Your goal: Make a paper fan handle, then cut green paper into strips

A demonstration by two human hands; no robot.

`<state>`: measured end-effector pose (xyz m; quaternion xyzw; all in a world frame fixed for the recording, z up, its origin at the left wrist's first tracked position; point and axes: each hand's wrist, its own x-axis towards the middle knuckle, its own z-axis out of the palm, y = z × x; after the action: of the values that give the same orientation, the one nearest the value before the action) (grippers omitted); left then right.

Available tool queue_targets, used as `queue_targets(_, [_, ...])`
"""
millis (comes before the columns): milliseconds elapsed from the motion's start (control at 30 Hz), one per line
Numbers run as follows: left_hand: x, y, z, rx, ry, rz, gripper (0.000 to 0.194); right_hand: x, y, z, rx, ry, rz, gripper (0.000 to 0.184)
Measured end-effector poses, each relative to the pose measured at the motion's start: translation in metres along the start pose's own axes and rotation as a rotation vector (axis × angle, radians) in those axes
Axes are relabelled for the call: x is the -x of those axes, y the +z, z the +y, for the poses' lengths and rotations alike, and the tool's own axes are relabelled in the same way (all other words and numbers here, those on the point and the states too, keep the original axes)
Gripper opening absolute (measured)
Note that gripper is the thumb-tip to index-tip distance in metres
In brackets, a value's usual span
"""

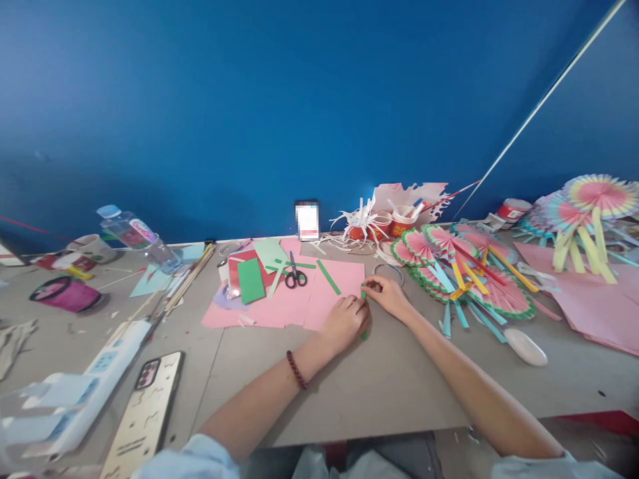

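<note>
A narrow green paper strip (363, 293) lies at the right edge of the pink paper (292, 303). My left hand (347, 324), with a beaded bracelet on the wrist, has its fingers curled down over the strip and covers its middle. Pinched between the thumb and fingertips of my right hand (387, 295) is the strip's far end. More green strips (328, 277) rest on the pink sheets. Black-handled scissors (296, 276) lie there too, beside a folded green paper (250, 281).
Folded paper fans (504, 286) and a white oval object (526, 347) are on the right. Paper cups (401, 223) and a small upright screen (307, 221) stand by the blue wall. At left are a bottle (140, 236), a power strip (102, 372) and a phone (144, 412).
</note>
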<state>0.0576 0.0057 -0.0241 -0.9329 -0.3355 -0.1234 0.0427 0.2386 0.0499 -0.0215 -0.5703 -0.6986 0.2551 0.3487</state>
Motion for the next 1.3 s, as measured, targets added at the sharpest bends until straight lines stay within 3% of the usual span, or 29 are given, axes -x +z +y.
queue_targets(100, [0.001, 0.003, -0.001, 0.032, -0.003, 0.062, 0.024, -0.001, -0.001, 0.001, 0.004, -0.011, 0.002, 0.027])
queue_targets(333, [0.000, 0.005, -0.001, 0.031, 0.005, 0.063, 0.023, -0.005, 0.002, 0.007, 0.004, -0.015, 0.020, 0.020])
queue_targets(1300, [0.002, -0.002, 0.008, -0.038, 0.004, -0.034, 0.034, -0.007, 0.014, 0.014, 0.150, -0.004, 0.102, 0.012])
